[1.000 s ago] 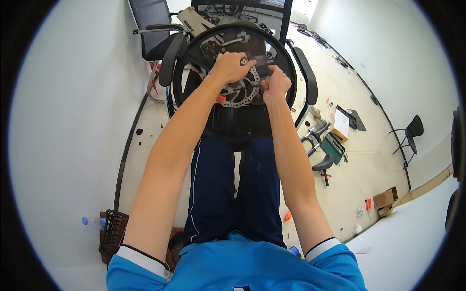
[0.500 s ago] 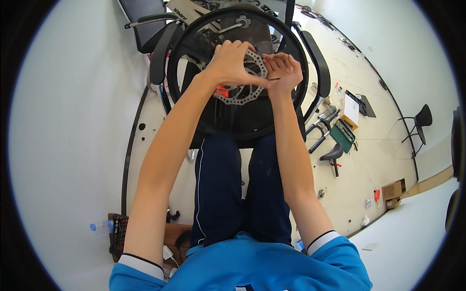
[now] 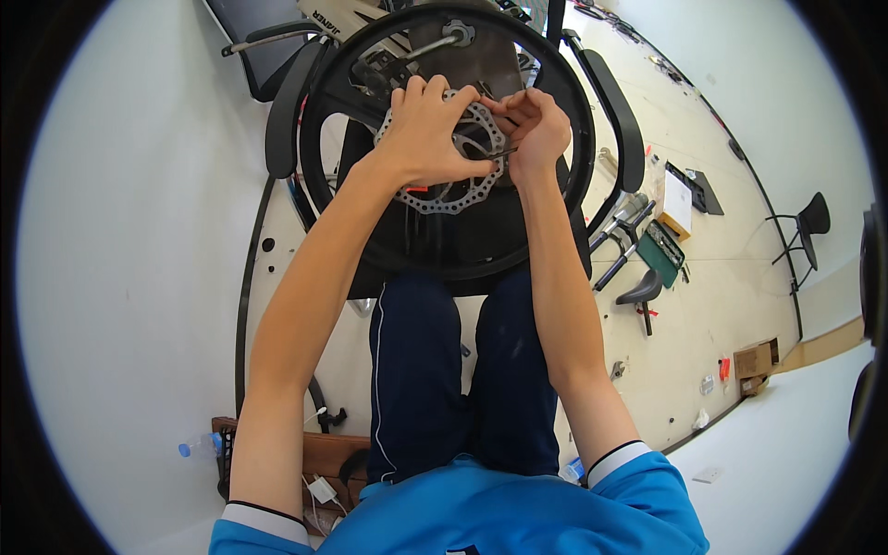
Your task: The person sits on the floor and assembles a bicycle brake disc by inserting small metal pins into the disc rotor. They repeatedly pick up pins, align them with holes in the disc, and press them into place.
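Observation:
A silver brake disc (image 3: 442, 205) with holes round its edge lies over the middle of a black spoked wheel (image 3: 581, 176) in front of me. My left hand (image 3: 424, 134) is closed over the disc, with its fingers over the far edge and its thumb on the right side. Curled beside the disc's right edge, my right hand (image 3: 536, 134) grips a thin dark rod (image 3: 500, 154) that points in over the disc; the kind of tool cannot be made out. A small red piece (image 3: 418, 189) shows under the disc.
An office chair with black armrests (image 3: 615, 120) bears the wheel. Beyond it stand a grey chair (image 3: 254, 46) and a light bicycle frame (image 3: 344, 20). On the floor to the right lie a fork (image 3: 622, 242), a green tool case (image 3: 659, 254), a saddle (image 3: 640, 289) and a box (image 3: 678, 199).
My left thumb has drawn away from my right hand. The disc and wheel sit slightly further left in view. My right fingers have curled in more, and the thin rod shows more clearly.

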`<move>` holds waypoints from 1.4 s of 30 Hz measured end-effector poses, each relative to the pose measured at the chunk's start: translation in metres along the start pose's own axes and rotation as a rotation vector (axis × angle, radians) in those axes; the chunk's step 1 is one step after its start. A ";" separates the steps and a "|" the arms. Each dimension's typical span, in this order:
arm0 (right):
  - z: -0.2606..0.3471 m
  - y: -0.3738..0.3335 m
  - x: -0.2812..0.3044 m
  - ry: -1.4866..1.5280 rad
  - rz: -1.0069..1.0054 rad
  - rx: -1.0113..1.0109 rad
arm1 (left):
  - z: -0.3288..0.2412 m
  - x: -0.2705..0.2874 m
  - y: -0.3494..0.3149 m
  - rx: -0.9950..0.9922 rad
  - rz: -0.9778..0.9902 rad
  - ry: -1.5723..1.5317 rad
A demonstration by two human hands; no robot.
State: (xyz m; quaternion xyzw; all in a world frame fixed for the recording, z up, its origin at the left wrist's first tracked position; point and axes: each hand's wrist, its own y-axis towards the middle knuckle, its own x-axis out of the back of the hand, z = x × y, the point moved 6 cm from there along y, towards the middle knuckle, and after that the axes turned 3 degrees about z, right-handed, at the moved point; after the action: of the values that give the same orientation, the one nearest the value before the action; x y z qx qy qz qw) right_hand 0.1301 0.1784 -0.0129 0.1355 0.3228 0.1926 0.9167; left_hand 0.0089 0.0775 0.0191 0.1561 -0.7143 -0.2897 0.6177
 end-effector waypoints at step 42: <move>0.042 -0.024 -0.006 -0.483 0.470 -0.064 | -0.027 -0.006 -0.088 0.203 -0.571 -0.241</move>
State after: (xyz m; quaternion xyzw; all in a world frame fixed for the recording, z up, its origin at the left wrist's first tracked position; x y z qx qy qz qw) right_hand 0.1593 0.1491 0.0124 0.2191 0.0501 0.3708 0.9011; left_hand 0.0242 0.0063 -0.0366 0.3754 -0.7349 -0.3950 0.4037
